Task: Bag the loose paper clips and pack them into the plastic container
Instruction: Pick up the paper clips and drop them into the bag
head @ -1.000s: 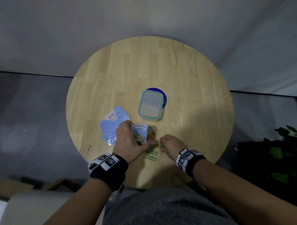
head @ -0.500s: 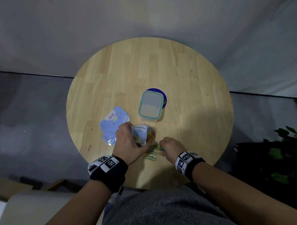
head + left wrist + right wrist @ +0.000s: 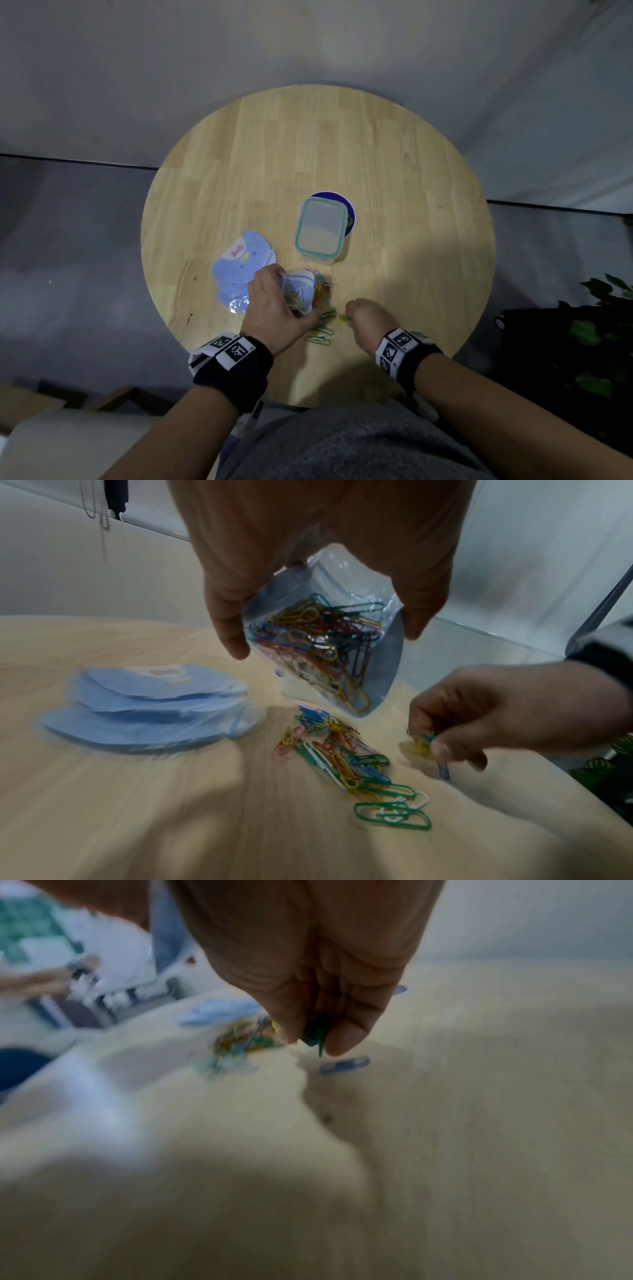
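Clear plastic, a small zip bag (image 3: 322, 653) already part-filled with coloured paper clips, hangs from the left hand (image 3: 277, 305), whose fingers and thumb grip its upper edge above the round wooden table (image 3: 308, 144), probably to keep its mouth within reach. Just beside it the right hand (image 3: 507, 712) pinches a few clips lifted from the loose heap of coloured paper clips (image 3: 346, 756). Beyond them the rectangular plastic container with a teal-rimmed lid (image 3: 320, 229) stands shut, apparently waiting for the filled bag.
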The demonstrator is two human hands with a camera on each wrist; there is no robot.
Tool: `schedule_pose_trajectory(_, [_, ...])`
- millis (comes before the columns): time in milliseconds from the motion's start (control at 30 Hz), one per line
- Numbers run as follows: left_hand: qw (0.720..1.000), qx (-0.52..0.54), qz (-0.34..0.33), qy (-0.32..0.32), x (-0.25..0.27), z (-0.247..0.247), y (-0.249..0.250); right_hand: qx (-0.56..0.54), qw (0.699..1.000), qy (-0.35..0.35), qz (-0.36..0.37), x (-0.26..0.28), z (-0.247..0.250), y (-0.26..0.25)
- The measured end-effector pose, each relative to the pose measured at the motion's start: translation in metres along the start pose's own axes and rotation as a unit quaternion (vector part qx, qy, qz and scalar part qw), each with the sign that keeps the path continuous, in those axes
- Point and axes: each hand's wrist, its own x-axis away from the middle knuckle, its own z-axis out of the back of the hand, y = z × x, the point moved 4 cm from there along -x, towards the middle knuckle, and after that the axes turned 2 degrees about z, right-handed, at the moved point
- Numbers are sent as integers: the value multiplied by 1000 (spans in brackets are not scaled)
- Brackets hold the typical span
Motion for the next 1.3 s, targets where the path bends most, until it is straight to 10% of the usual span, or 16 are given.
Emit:
schedule_pose_trajectory(367, [999, 30, -25, 17, -10, -11, 23, -407, 888, 216, -8, 7, 131, -38])
schedule_pose_trajectory(667, [996, 75, -19, 40, -18, -11, 42, -342, 926, 162, -9, 9, 144, -66])
schedule_pose_trajectory(933, [998, 47, 2, 45, -12, -5, 20, -363, 896, 252, -30, -3, 139, -27])
schedule_pose_trajectory(1100, [998, 26, 29, 51, -6, 12, -2, -102, 995, 7, -11, -33, 72, -20])
schedule_pose_trajectory(1300, [998, -14, 33, 44, 7, 23, -20, 150, 972, -111, 143, -57, 35, -52])
